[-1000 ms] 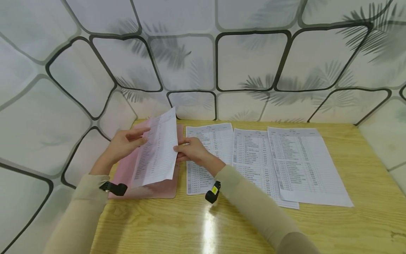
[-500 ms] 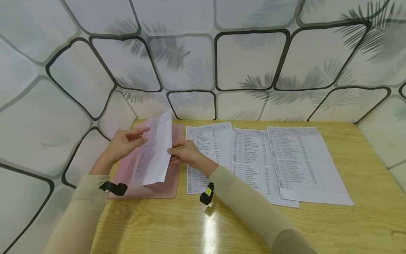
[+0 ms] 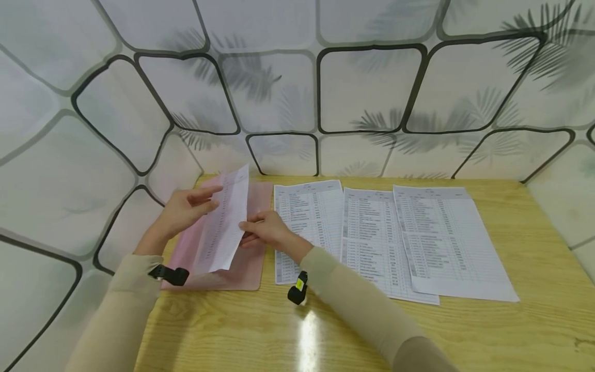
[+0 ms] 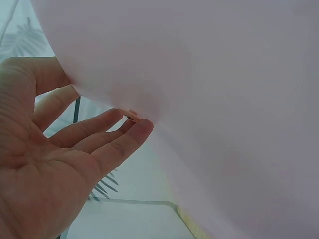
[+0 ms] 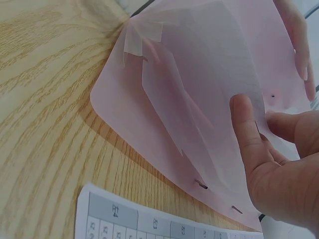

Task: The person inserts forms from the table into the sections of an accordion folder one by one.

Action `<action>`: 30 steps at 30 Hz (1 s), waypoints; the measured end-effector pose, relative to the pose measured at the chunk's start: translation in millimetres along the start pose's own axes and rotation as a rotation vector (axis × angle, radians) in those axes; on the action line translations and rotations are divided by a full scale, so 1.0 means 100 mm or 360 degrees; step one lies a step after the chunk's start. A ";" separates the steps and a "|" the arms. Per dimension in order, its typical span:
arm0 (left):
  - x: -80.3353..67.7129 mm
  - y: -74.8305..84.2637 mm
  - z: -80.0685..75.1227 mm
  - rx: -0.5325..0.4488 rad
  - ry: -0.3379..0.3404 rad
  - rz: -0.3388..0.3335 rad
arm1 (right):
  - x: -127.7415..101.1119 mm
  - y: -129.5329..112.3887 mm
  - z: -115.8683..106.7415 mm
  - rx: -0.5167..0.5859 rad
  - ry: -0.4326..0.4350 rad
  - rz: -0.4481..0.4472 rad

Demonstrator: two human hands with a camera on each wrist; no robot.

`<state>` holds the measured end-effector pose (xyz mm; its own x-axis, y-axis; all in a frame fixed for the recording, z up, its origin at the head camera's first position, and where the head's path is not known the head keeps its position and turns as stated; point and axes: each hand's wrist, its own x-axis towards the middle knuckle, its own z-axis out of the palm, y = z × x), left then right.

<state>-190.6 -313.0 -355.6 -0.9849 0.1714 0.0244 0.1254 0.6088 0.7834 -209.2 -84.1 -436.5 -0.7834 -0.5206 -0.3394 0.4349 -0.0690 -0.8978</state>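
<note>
- Holding a printed sheet [image 3: 222, 227] upright over the pink folder [image 3: 241, 268], at the bench's far left corner: left hand [image 3: 183, 212], fingers straight, steadies it.
- Right hand [image 3: 262, 232] pinches its edge; insertion step, judged; next, align and slide.
- Three more sheets [image 3: 372, 237] lie rightward.

A folder [image 3: 241, 268] lies at the left end of the table [image 3: 325, 336], close to the wall [image 3: 279, 93] behind it. Above the folder, a sheet [image 3: 223, 227] stands tilted on edge between the left hand [image 3: 183, 209] on its left and the right hand [image 3: 262, 230] on its right. Just right of the folder, three printed pages [image 3: 372, 232] lie flat in a row, each overlapping the next, the rightmost on top.
</note>
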 end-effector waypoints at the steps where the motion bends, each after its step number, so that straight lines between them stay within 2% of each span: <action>1: 0.00 0.00 0.00 0.0005 -0.0001 0.0003 | 0.00 0.00 0.01 0.0001 0.0002 0.0003; 12: 0.01 0.01 0.02 0.0014 0.0002 0.0050 | 0.06 0.00 0.10 -0.0004 0.0070 0.0044; 18: 0.00 0.02 0.02 0.0005 -0.0005 0.0027 | 0.10 0.01 0.15 0.0013 0.0107 0.0032; 30: -0.02 0.03 0.01 0.0003 0.0000 0.0015 | 0.12 0.04 0.22 -0.0072 0.0182 0.0005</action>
<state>-187.8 -310.6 -354.3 -0.9837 0.1769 0.0319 0.1348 0.6086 0.7819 -206.9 -109.3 -438.3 -0.8288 -0.4201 -0.3695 0.4188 -0.0278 -0.9077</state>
